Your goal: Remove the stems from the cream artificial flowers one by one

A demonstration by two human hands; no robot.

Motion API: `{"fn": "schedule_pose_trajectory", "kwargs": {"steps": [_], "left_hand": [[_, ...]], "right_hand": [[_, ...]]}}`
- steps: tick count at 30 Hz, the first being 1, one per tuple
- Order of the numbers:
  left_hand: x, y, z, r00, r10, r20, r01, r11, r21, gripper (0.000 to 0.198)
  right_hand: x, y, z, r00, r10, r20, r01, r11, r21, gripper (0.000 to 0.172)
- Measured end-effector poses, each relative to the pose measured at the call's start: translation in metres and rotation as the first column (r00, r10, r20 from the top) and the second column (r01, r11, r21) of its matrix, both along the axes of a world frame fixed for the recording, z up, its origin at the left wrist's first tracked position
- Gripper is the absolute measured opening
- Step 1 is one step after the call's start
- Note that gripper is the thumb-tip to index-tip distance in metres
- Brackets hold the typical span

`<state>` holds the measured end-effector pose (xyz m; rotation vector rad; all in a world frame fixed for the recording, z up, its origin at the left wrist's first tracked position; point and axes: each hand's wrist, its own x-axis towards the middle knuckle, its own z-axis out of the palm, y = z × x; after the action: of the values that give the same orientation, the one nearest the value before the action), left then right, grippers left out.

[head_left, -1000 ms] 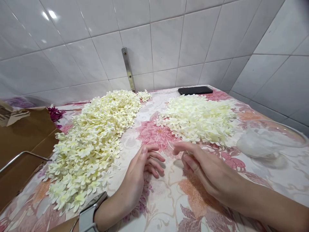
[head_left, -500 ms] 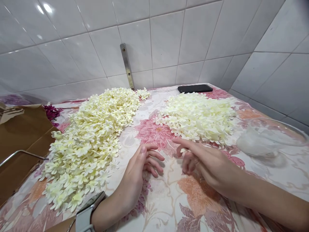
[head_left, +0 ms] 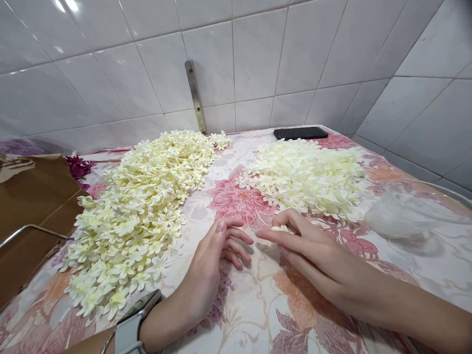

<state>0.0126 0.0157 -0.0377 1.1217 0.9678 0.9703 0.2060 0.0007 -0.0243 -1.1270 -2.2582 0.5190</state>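
Observation:
My left hand [head_left: 210, 268] hovers over the middle of the tablecloth, fingers loosely curved and apart, with nothing visible in it. A watch [head_left: 138, 317] is strapped to that wrist. Facing it, my right hand [head_left: 317, 250] has its fingers closed around a small white flower [head_left: 282, 229]; only a bit of it shows, so I cannot tell if there is more than one. A long heap of cream-white artificial flowers [head_left: 143, 196] spreads on the left. Another pile of white flowers [head_left: 309, 174] lies just beyond my right hand.
A floral tablecloth [head_left: 239, 300] covers the table. At the back lies a black phone [head_left: 300, 133]. On the right is a clear plastic bag [head_left: 401, 216]. A cardboard box [head_left: 37, 206] and dark magenta flowers [head_left: 78, 168] are at the left; a tiled wall [head_left: 258, 59] rises behind.
My right hand has turned and its fingers have shifted around the small white flower, with the index finger now pointing towards my left hand. My left hand has barely moved.

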Motion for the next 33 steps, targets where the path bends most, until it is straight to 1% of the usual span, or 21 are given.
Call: {"fn": "schedule_pose_trajectory", "kwargs": {"steps": [3,4,5,8,9,12,15,18,19,22,24,25,26,28,29,31,32,33], "left_hand": [[0.0002,0.0002,0.0,1.0,0.006,-0.004,-0.007,1.0,-0.006,0.043],[0.0003,0.0003,0.0001,1.0,0.006,-0.004,-0.007,1.0,-0.01,0.043],[0.0004,0.0004,0.0002,1.0,0.007,-0.004,-0.007,1.0,-0.013,0.043],[0.0009,0.0002,0.001,1.0,0.014,-0.003,-0.014,1.0,-0.022,0.043],[0.0011,0.0,0.0014,1.0,0.018,-0.007,-0.019,1.0,-0.024,0.043],[0.0017,-0.0007,0.0023,0.999,0.03,-0.013,-0.03,0.999,-0.018,0.044],[0.0018,-0.0008,0.0023,1.0,0.022,-0.013,-0.022,1.0,-0.014,0.044],[0.0013,-0.0003,0.0015,1.0,0.016,-0.015,-0.016,1.0,-0.014,0.044],[0.0012,-0.0002,0.0014,1.0,0.015,-0.015,-0.016,1.0,-0.013,0.043],[0.0011,-0.0002,0.0013,1.0,0.013,-0.011,-0.013,1.0,-0.014,0.044],[0.0012,-0.0005,0.0015,1.0,0.006,-0.005,-0.006,1.0,-0.017,0.043],[0.0012,-0.0008,0.0016,1.0,0.005,-0.003,-0.005,1.0,-0.016,0.043],[0.0013,-0.001,0.0016,1.0,0.006,-0.003,-0.006,1.0,-0.014,0.043],[0.0013,-0.0014,0.0016,1.0,0.008,-0.013,-0.008,1.0,-0.009,0.043],[0.0013,-0.0015,0.0015,1.0,0.008,-0.02,-0.008,1.0,-0.006,0.043],[0.0011,-0.0015,0.0011,0.999,0.001,-0.033,-0.001,1.0,0.0,0.043],[0.001,-0.0014,0.0009,0.999,-0.005,-0.037,0.005,1.0,0.003,0.042],[0.0009,-0.0012,0.0007,0.999,-0.009,-0.039,0.009,1.0,0.005,0.042]], "right_hand": [[0.0032,0.0032,-0.0051,0.998,0.055,-0.024,-0.053,0.995,0.083,0.039],[0.0039,0.0036,-0.0056,0.998,0.058,-0.034,-0.054,0.993,0.105,0.039],[0.004,0.0033,-0.0053,0.998,0.045,-0.045,-0.04,0.993,0.113,0.036],[0.0018,0.0,-0.0021,0.996,-0.025,-0.081,0.034,0.992,0.123,0.018],[0.0006,-0.0014,-0.0012,0.995,-0.043,-0.088,0.056,0.989,0.14,0.017],[-0.0014,-0.0044,-0.0011,0.992,-0.08,-0.099,0.098,0.975,0.198,0.021],[-0.0003,-0.005,-0.0033,0.986,-0.123,-0.111,0.14,0.977,0.158,0.02],[0.0012,-0.0039,-0.0037,0.982,-0.159,-0.101,0.167,0.984,0.07,0.011],[0.0014,-0.0032,-0.0034,0.985,-0.152,-0.084,0.157,0.985,0.064,0.014],[0.001,-0.0004,-0.0023,0.997,-0.066,-0.031,0.069,0.992,0.102,0.035],[0.0008,0.0009,-0.0021,0.999,-0.025,-0.02,0.028,0.991,0.131,0.039],[0.0009,0.0012,-0.002,0.999,-0.026,-0.021,0.029,0.989,0.142,0.036],[0.0012,0.0013,-0.0018,0.999,-0.046,-0.029,0.05,0.986,0.156,0.03],[0.0022,0.0012,-0.001,0.991,-0.124,-0.058,0.133,0.974,0.182,0.014],[0.0028,0.0011,-0.0006,0.983,-0.165,-0.075,0.177,0.966,0.191,0.014],[0.0037,0.0013,-0.0001,0.973,-0.214,-0.083,0.227,0.955,0.193,0.024],[0.0039,0.0016,-0.0003,0.974,-0.217,-0.07,0.226,0.955,0.191,0.025],[0.004,0.0018,-0.0008,0.977,-0.208,-0.052,0.214,0.959,0.187,0.022]]}}
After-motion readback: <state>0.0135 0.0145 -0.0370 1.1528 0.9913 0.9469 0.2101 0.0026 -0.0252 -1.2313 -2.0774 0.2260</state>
